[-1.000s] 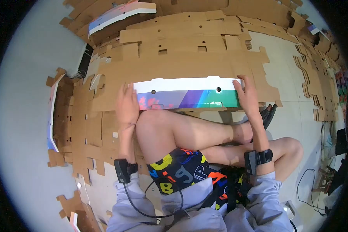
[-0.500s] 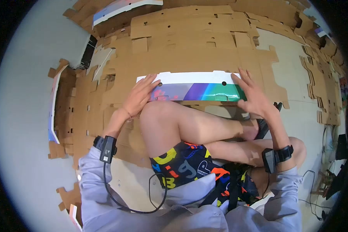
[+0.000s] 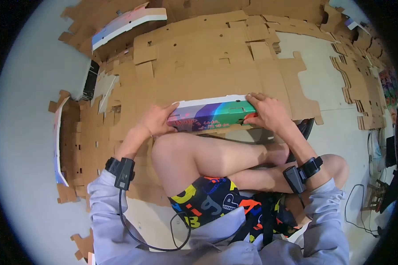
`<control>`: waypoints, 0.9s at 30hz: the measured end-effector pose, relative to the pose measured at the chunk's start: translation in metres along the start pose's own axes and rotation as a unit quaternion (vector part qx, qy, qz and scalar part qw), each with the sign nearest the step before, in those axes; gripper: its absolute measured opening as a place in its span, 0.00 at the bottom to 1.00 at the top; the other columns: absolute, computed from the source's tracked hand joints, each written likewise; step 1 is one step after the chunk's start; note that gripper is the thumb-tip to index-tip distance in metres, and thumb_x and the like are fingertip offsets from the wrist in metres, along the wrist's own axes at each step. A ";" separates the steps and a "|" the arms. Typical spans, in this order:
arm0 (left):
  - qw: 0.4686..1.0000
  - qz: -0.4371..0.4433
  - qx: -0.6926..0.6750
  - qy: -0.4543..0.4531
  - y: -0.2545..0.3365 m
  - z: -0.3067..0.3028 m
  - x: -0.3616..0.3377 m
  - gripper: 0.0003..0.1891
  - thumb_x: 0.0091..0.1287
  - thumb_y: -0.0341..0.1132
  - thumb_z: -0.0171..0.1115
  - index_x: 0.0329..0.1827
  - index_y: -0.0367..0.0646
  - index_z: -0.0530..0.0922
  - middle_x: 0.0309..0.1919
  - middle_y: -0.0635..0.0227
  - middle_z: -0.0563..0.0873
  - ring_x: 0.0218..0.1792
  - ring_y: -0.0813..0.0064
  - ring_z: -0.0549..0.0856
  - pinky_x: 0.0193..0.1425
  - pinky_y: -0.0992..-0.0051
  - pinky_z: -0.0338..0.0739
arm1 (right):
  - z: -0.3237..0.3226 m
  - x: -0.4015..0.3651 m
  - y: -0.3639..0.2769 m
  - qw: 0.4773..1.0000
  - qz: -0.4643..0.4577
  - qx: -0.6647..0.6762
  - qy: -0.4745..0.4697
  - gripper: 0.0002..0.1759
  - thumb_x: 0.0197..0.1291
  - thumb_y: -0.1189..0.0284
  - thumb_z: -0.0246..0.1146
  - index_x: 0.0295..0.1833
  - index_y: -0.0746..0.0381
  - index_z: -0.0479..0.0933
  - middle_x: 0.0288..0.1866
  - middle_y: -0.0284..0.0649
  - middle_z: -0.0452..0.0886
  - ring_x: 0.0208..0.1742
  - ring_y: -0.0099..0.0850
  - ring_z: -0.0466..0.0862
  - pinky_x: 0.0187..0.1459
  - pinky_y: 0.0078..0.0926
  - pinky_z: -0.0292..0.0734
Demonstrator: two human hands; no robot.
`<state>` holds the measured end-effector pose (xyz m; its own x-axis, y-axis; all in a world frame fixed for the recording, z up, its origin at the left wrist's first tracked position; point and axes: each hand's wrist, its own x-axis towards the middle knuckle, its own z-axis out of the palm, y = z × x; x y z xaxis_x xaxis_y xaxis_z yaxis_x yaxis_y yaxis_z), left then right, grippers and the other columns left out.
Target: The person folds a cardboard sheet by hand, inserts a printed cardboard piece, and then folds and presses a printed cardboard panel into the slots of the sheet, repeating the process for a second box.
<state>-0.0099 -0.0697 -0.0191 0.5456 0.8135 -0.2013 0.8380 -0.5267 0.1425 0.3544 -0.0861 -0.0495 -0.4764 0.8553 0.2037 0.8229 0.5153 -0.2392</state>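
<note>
A long printed cardboard piece (image 3: 212,115), purple, blue and green with a white edge along its far side, lies across in front of my knee on a large brown cardboard sheet (image 3: 199,79). Its left end is gripped by my left hand (image 3: 157,120), with the fingers at the far edge and the thumb near the front. My right hand (image 3: 268,112) grips the right end, fingers over the white edge and thumb on the green printed face. The printed face is tilted toward me.
Another printed piece (image 3: 128,24) stands at the back left, and one (image 3: 57,141) at the far left. Stacked brown cardboard (image 3: 358,92) lies to the right. My bent legs (image 3: 216,150) are close in front. A cable (image 3: 362,212) is on the floor at the right.
The printed piece has tilted, showing more of its printed face and less white. Both hands have closed round its ends, the right one moving left. The whole view has shifted slightly.
</note>
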 end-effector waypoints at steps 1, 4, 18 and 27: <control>1.000 0.010 -0.012 0.016 -0.001 0.001 -0.003 0.38 0.43 0.39 0.73 0.62 0.41 0.70 0.55 0.51 0.78 0.52 0.51 0.79 0.56 0.62 0.75 | -0.005 0.001 -0.004 1.000 0.015 0.005 -0.018 0.33 0.43 0.53 0.71 0.53 0.60 0.73 0.49 0.42 0.79 0.49 0.43 0.81 0.44 0.39 0.78; 0.998 0.010 -0.029 0.047 -0.003 0.001 0.000 0.35 0.46 0.38 0.71 0.61 0.42 0.71 0.53 0.51 0.79 0.51 0.50 0.79 0.54 0.60 0.76 | -0.023 0.015 -0.006 0.994 0.048 -0.022 -0.091 0.36 0.43 0.55 0.71 0.59 0.58 0.71 0.59 0.45 0.75 0.58 0.44 0.77 0.52 0.39 0.76; 0.957 -0.003 0.094 0.273 -0.001 0.025 0.036 0.37 0.46 0.27 0.67 0.66 0.48 0.67 0.61 0.51 0.72 0.60 0.47 0.73 0.64 0.58 0.68 | 0.013 0.028 0.008 0.987 0.086 -0.025 0.137 0.39 0.39 0.69 0.73 0.61 0.56 0.67 0.65 0.50 0.65 0.65 0.49 0.67 0.62 0.39 0.68; 0.933 0.012 0.138 0.331 -0.016 0.038 0.003 0.22 0.55 0.37 0.67 0.54 0.46 0.78 0.60 0.53 0.74 0.61 0.53 0.72 0.63 0.57 0.62 | 0.027 -0.004 0.034 0.918 0.089 0.317 0.222 0.34 0.39 0.76 0.66 0.59 0.61 0.70 0.68 0.52 0.63 0.70 0.50 0.62 0.66 0.42 0.61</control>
<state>-0.0216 -0.0681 -0.0593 0.5153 0.7259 0.4555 0.8459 -0.5160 -0.1347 0.3757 -0.0711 -0.0843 -0.0636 0.8951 0.4413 0.4634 0.4181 -0.7813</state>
